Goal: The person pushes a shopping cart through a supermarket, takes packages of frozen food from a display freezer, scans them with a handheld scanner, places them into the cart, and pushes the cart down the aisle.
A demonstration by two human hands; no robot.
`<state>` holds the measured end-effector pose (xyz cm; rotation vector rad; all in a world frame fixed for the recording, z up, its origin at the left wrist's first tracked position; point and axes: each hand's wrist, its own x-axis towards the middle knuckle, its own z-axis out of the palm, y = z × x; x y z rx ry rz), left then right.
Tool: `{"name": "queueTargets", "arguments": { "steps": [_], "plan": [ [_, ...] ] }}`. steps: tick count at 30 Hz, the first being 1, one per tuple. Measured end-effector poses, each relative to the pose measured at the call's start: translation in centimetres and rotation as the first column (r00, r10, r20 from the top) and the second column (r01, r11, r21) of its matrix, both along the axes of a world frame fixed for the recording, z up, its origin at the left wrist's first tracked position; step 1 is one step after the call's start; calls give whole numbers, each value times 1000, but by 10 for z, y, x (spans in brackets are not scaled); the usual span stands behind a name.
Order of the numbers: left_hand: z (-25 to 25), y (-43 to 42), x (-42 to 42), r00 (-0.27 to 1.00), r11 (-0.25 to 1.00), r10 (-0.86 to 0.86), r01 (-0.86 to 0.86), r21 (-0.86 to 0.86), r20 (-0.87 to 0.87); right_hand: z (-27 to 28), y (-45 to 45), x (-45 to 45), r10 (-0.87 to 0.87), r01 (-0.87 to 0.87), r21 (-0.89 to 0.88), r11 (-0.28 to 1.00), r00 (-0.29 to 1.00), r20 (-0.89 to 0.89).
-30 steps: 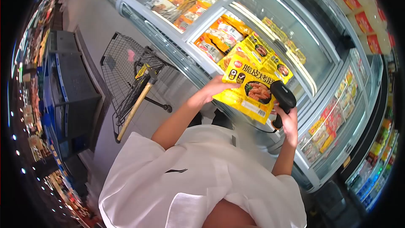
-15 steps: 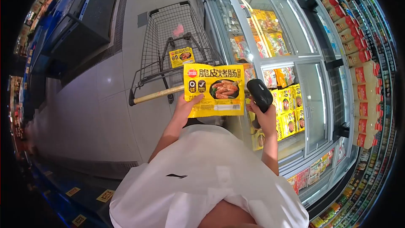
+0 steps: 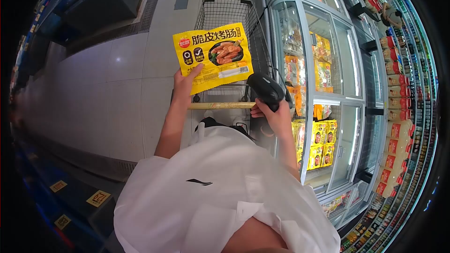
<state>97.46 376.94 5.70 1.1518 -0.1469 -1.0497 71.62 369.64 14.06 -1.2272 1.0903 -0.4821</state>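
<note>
Three price tags (image 3: 98, 198): yellow, toward 8 o'clock, against a dark stand.
Dark cabinet (image 3: 93, 14): toward 10 o'clock, standing on the tiled floor (image 3: 124, 65).
Left hand (image 3: 184, 86): at 10 o'clock, my grip narrowed on the lower left part of the yellow packet (image 3: 211, 58), thumb laid over its front, the other fingers hidden behind it.
Yellow packet: near 12 o'clock, held up with its printed face toward me and its right end tilted upward; sausages in a dark pan are pictured on it, a barcode label at its lower right.
Shopping cart (image 3: 227, 1): at 12 o'clock, wire, partly hidden by the packet; its tan handle (image 3: 225, 105) runs crosswise below.
Scanner (image 3: 266, 89): black, at 2 o'clock, its head just beside the packet's lower right corner; whether they touch I cannot tell.
Right hand (image 3: 276, 112): at 3 o'clock, curled around the scanner; my fingertips overlap the handle's end, contact unclear.
Freezer (image 3: 308, 136): toward 3 o'clock, glass-lidded, with yellow packs (image 3: 323, 143) in rows inside.
Red-labelled containers (image 3: 393, 152): pale, toward 4 o'clock, lined up beyond the freezer.
</note>
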Motion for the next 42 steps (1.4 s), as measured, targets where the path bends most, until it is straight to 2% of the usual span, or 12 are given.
{"name": "queueTargets", "arguments": {
  "steps": [4,6,19,22,25,27,31,33,35,38,39,42],
  "plan": [
    [-16,3,3,999,999,43,-44,-27,-23,-10,-7,15,52,-51,31,998,998,-29],
    [-18,1,4,997,996,82,-82,32,3,-10,-9,21,45,-44,31,999,999,-30],
    [-35,-3,13,998,997,59,-58,44,-26,-13,-15,29,-21,22,16,1000,996,-92],
    [-51,-19,29,998,990,45,-40,133,-36,-29,-13,18,-62,69,64,996,993,-101],
    [-102,-56,64,996,974,-74,63,219,44,-44,-10,7,-61,72,130,989,994,-87],
    [-150,-91,87,966,913,-193,112,393,174,-51,-8,0,-88,96,163,982,995,-53],
    [-254,-159,106,889,785,-386,176,594,246,-64,-7,-4,-305,306,150,940,952,-27],
    [-313,-188,110,915,743,-404,332,581,-6,-74,-5,-4,-387,394,156,906,919,-74],
    [-355,-211,109,889,656,-452,391,646,-79,-82,-2,1,-440,466,199,862,884,-162],
    [-412,-225,96,850,638,-522,445,629,-72,-82,-7,18,-436,467,202,861,881,-183],
    [-425,-228,91,860,640,-488,470,608,-151,-85,-10,26,-425,470,215,856,877,-226],
    [-474,-235,79,835,655,-461,549,520,-301,-113,-10,32,-398,385,440,811,915,-67]
  ]
}}
